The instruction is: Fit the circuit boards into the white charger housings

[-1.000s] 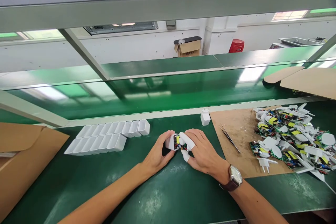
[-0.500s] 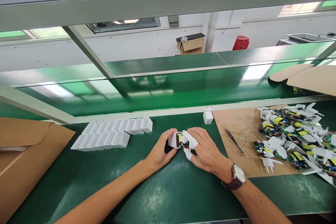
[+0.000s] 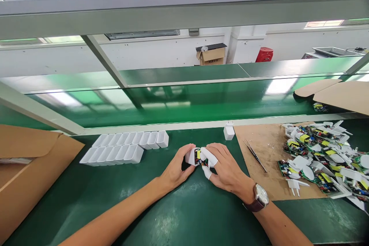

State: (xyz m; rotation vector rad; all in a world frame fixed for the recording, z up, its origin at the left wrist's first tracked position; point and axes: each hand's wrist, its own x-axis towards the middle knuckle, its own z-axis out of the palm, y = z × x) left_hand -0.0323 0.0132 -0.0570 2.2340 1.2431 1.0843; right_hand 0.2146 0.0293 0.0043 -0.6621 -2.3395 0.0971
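At the middle of the bench, my left hand grips a white plastic charger case between thumb and fingers. My right hand, with white covers on thumb and forefinger, pinches a small circuit board with yellow and dark parts. The board sits at the case's open end, partly inside it or right against it; how deep is hidden. Beyond my right hand stands a white charger. To the left, open white cases are lined up in two rows.
Tweezers lie on a cardboard sheet at the right, beside a heap of circuit boards with white plug parts. An open cardboard box stands at the left. A pale rail runs along the bench's back, before a green belt.
The camera view has tilted up slightly. Both hands keep their grip on the case and the board, which appear nearly unchanged.
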